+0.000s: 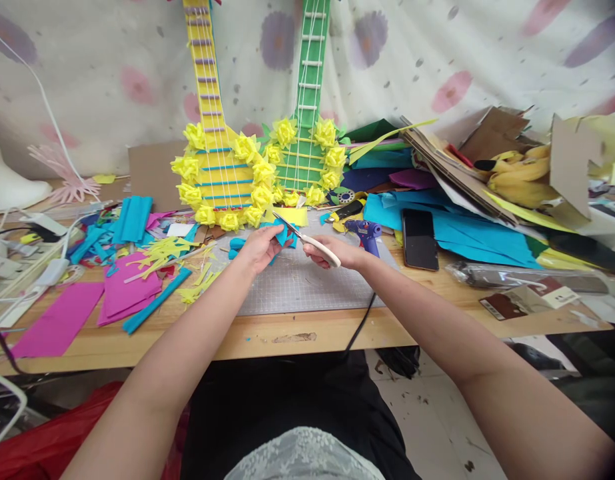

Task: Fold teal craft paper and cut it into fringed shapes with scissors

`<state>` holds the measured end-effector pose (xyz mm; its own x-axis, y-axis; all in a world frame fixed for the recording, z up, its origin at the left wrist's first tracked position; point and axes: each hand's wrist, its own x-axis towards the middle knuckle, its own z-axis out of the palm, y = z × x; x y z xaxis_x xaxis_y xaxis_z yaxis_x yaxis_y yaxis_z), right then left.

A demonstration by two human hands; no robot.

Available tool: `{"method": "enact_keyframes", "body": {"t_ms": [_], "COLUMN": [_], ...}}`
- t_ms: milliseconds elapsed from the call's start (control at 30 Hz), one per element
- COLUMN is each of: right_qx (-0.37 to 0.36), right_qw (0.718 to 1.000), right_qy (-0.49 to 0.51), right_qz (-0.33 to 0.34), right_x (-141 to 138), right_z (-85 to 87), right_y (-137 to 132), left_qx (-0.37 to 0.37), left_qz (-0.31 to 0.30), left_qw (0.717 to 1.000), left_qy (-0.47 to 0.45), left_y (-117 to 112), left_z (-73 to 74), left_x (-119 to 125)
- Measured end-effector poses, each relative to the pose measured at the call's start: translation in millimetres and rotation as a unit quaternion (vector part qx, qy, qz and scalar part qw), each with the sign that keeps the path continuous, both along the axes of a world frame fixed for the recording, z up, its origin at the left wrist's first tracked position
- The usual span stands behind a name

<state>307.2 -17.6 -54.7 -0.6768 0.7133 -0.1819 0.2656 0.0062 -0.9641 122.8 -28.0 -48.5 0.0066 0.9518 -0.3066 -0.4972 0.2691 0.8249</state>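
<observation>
Your left hand (263,249) is closed, its thumb and fingers pinching the blue paper (283,236). Your right hand (332,251) is wrapped around the handles of the scissors (323,249), whose blades point up and to the left and meet the paper beside your left fingertips. You can't tell from here how far the blades are parted, or whether they are biting into it.

Both your hands are over the far half of the gray cutting mat (307,288). Your open room is the bare stretch of mat nearer you, followed by a strip of wood along the front edge of the tabletop (212,339). A black cable (361,321) crosses that edge. Just beyond your right hand stands a blue glue gun (366,230), with a dark phone (420,240) farther right. On your left, yellow paper strips (168,256) and a magenta stack (131,293) crowd toward the mat. Straight ahead, the flower-trimmed yellow guitar (227,179) and green guitar (301,167) stand close past your hands.

The blue paper sits between your two hands, raised toward the blades. It is bright and small, and looks folded or bunched, with loose corners; your fingers hide part of it. More blue pieces (236,248) lie just left of your left hand.
</observation>
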Motion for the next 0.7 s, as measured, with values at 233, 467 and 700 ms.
{"method": "enact_keyframes", "body": {"t_ms": [233,467,700], "right_qx": [-0.011,-0.001,0.069], "right_qw": [1.0,0.999,0.997], "right_qy": [0.0,0.01,0.016], "right_qz": [0.018,-0.04,-0.037], "right_x": [9.7,4.4,-6.5], "right_z": [-5.0,-4.3,-2.2], "right_y": [-0.3,1.2,-1.8], "left_qx": [-0.008,0.007,0.037], "left_qz": [-0.036,-0.05,0.023], "left_qw": [0.999,0.998,0.999], "left_qy": [0.013,0.049,0.022], "left_y": [-2.3,-0.8,0.2], "left_z": [-2.1,-10.2,-10.7], "left_x": [-5.7,-10.9,-8.1]}}
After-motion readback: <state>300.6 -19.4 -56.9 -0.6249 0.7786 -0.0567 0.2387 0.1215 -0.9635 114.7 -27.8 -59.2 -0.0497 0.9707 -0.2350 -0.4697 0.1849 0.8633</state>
